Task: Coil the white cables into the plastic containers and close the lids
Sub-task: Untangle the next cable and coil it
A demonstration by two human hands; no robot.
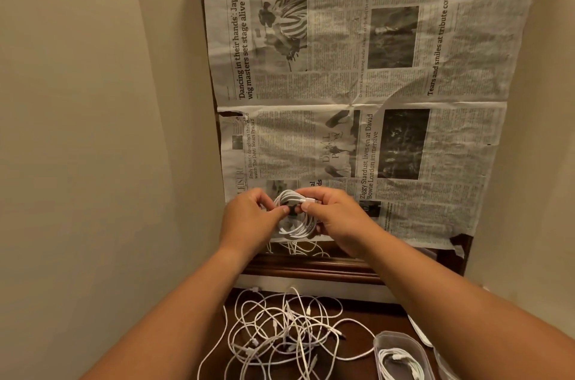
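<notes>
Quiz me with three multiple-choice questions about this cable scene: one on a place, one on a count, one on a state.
1. Where does the loose tangle lie? A in a drawer; B on the dark wood; C on a chair.
2. How many hands hold the coil? A none; B one; C two.
3. The container is: A holding a coiled cable; B empty; C full of paper.
Answers: 1 B, cables sprawl over the wood. 2 C, left hand and right hand both pinch it. 3 A, a white coil shows inside.

Beige walls (77, 99), newspaper-covered dark wooden furniture (311, 267).
</notes>
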